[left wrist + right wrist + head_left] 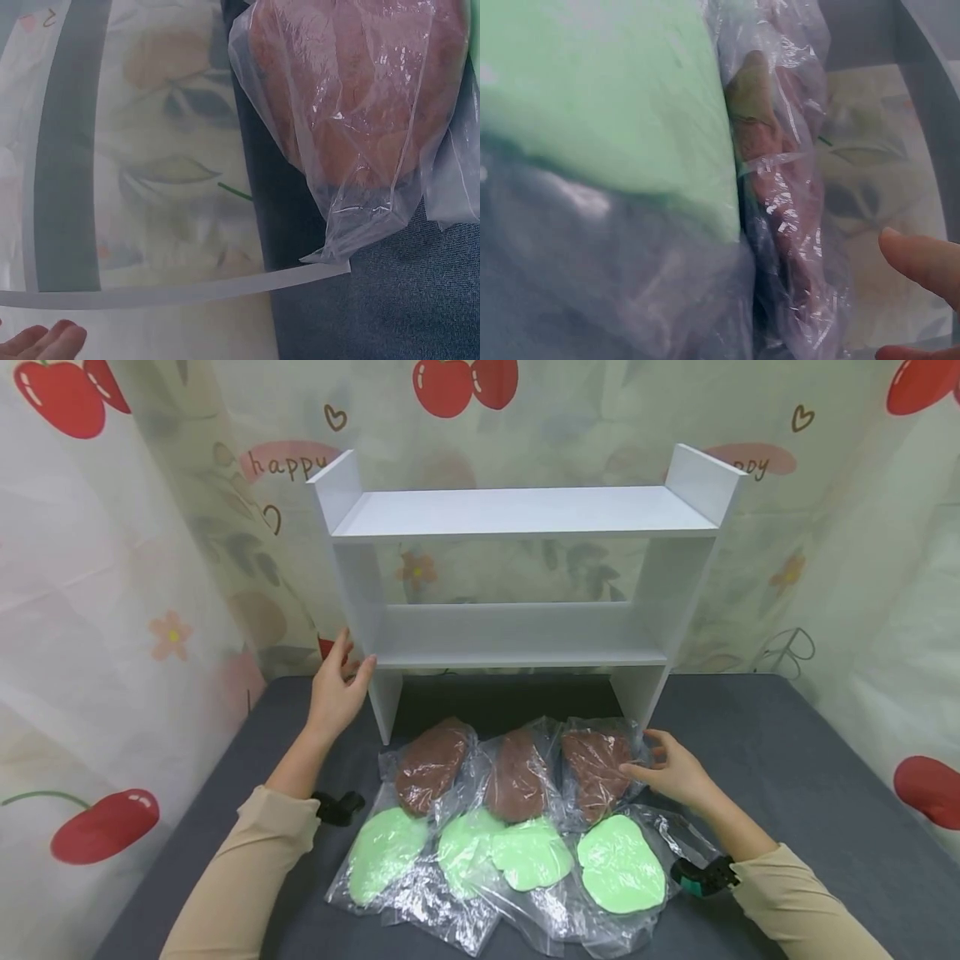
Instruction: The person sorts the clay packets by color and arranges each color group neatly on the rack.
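A white shelf unit [525, 514] stands at the back of the table. My left hand [337, 693] is raised beside its left side panel, fingers loosely spread, holding nothing; whether the thumb touches the panel I cannot tell. In front of the shelf lie three clear plastic bags with brown contents, the left [431, 768], the middle [517, 781] and the right one [597, 768]. Nearer me, several bags hold light green contents [621, 864]. At the right brown bag's edge is my right hand [678, 777], thumb and fingers apart; the right wrist view shows a gap between them and the bag.
The dark grey table [757, 743] extends to both sides of the shelf. Patterned curtains [112, 568] hang behind and at the sides. A black wrist strap [339, 808] is on the left wrist, another [705, 877] on the right.
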`<state>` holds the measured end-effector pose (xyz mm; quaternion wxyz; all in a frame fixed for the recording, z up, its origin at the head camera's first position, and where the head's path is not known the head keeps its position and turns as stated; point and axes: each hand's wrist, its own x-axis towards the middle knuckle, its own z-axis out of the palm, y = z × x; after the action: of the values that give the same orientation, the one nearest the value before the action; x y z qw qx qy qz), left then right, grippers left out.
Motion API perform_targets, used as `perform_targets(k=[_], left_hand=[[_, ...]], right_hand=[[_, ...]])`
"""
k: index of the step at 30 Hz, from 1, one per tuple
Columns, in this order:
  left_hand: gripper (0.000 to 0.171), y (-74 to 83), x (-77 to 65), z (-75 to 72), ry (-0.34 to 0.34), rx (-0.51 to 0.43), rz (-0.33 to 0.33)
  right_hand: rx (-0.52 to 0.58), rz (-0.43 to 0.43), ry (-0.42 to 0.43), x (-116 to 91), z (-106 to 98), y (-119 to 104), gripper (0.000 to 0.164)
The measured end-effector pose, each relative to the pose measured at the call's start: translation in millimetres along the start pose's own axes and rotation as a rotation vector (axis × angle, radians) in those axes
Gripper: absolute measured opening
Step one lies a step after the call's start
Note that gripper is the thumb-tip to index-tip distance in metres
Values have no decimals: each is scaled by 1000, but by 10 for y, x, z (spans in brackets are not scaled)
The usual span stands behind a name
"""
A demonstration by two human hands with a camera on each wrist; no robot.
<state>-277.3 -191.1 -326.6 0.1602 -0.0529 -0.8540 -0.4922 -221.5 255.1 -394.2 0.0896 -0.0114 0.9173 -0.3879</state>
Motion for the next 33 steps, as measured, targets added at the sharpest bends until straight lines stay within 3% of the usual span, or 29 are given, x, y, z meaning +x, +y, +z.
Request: perform_targets(k=[7, 14, 22, 33], left_hand=[[51, -44, 12, 72, 103, 28, 44], [41, -109, 35, 118, 209, 76, 95], [37, -105, 40, 117, 225, 90, 167], [37, -89, 31, 115, 219, 106, 166]], right_hand=[[69, 23, -38, 81, 91, 29, 93], [10, 32, -42, 138, 171, 39, 95], [-102, -13, 2, 196, 232, 43, 92], [-80, 8, -8, 238, 241, 34, 86]])
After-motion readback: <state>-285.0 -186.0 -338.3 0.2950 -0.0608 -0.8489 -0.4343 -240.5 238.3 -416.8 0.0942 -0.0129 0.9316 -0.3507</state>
